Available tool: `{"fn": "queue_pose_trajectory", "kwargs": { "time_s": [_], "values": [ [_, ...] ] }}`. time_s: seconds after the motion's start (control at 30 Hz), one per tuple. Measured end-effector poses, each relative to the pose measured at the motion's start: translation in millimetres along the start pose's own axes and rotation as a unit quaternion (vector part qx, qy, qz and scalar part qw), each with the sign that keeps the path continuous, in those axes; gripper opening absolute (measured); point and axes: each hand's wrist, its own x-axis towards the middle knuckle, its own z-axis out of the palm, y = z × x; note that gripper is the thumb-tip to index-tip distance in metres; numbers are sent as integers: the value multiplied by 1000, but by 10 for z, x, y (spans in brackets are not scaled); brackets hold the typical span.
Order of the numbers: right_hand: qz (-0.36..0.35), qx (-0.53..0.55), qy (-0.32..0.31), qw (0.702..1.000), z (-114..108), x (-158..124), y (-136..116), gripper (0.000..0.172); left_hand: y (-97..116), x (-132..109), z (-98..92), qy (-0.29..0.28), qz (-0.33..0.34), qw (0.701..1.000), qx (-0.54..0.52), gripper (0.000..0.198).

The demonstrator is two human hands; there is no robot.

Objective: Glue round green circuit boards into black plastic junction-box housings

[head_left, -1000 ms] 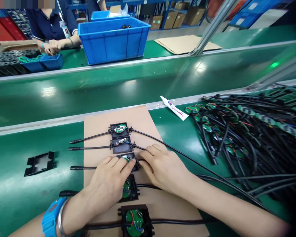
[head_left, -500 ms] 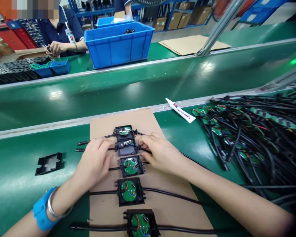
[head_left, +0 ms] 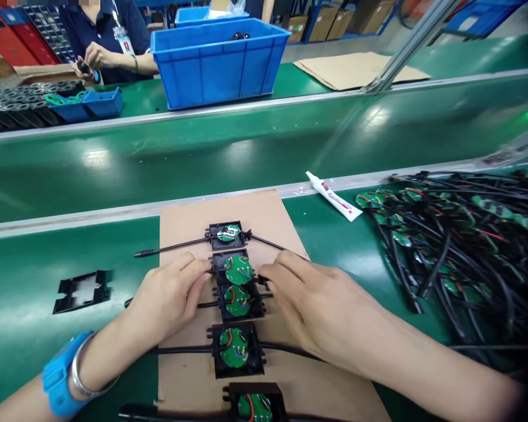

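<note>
My left hand [head_left: 169, 296] is closed in a pinch at the left side of a small black plastic case [head_left: 217, 259], second from the far end of a row. A round green circuit board [head_left: 239, 269] with red and blue wires lies in that case, slightly askew. On its right side my right hand [head_left: 321, 299] pinches the black cable [head_left: 263, 280] beside the case wall. The left fingers cover whatever they grip. Nearer to me stand several like cases, each holding a green board. The farthest case [head_left: 227, 235] holds a board with its pale component side up.
The cases lie on a cardboard sheet [head_left: 185, 225]. A loose black case part [head_left: 80, 291] is at left. A white tube [head_left: 334, 197] and a heap of cabled boards [head_left: 457, 246] lie right. Across the bench are a blue bin [head_left: 220, 67] and a co-worker's hands [head_left: 97, 57].
The board in the second case has turned over, showing its green wired face, and that case now sits against the one below. Both hands stay at its sides. The view has shifted slightly.
</note>
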Motion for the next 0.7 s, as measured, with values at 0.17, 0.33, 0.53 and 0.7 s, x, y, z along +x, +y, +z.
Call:
{"fn": "queue_pose_trajectory", "kwargs": {
  "time_s": [0.17,0.33,0.53,0.7],
  "values": [
    [1,-44,-105,993,111,257,72,21,-39,118,112,-52,-6,997,49,22],
    [-1,-17,-132,991,161,354,114,21,-44,136,119,-53,-10,998,45,21],
    [-24,-14,-111,993,298,372,121,30,-84,161,91,-34,-28,998,-33,19],
    [-36,-10,-103,994,384,384,146,33,-146,225,54,-49,-26,996,-70,13]
  ]
}}
